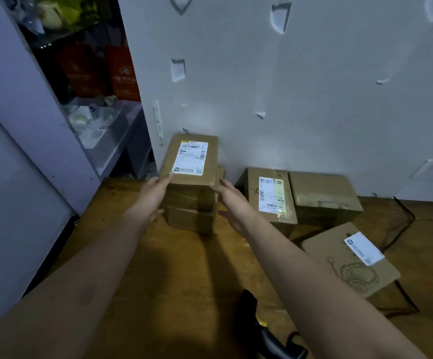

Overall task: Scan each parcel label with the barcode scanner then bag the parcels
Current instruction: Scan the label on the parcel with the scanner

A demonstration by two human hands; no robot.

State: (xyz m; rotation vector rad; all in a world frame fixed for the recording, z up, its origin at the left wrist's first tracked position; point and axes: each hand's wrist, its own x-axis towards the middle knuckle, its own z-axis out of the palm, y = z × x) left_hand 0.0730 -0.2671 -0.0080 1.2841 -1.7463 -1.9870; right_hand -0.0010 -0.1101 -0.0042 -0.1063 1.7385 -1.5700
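While the scanner (264,330) lies unheld on the table (184,268) w/ no bag in view, the left hand (156,194) & right hand (232,200) put straight, slightly spread fingers at either side of the top box (192,161) of the stack by the wall, so scanning & bagging prob. all remain.

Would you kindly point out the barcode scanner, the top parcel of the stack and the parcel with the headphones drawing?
barcode scanner (269,337): head view, on its black handle.
top parcel of the stack (191,158): head view, on its white label.
parcel with the headphones drawing (350,263): head view, on its cardboard top face.
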